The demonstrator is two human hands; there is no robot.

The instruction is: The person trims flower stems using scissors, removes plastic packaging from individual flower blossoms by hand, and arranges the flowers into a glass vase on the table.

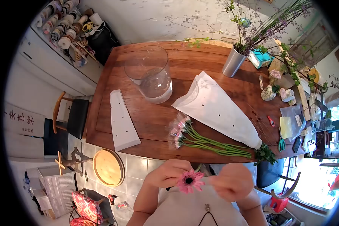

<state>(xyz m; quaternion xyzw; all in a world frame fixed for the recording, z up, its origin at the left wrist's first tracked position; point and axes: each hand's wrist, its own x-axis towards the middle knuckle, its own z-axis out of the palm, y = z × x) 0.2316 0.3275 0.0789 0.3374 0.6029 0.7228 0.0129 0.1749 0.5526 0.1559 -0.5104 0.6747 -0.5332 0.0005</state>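
A pink gerbera (191,180) with a dark centre is in front of my chest, its bloom facing up. My left hand (170,172) is closed at the bloom's left edge, its fingers on the flower. My right hand (233,181) is smeared by motion just right of the petals; its grip is hidden. On the table's near side lies a bunch of pink gerberas (181,130), their heads in clear sleeves and green stems (218,146) pointing right. Behind them lies a white paper wrap (218,109) with small holes, leafy greens (266,153) showing at its narrow end.
On the wooden table (101,113) stand a clear glass vase (154,84) with water and a metal vase (234,62) of branches. A flat white perforated sleeve (122,122) lies left. Green-handled scissors (281,144) are at right. A round wooden stool (108,167) is on the floor.
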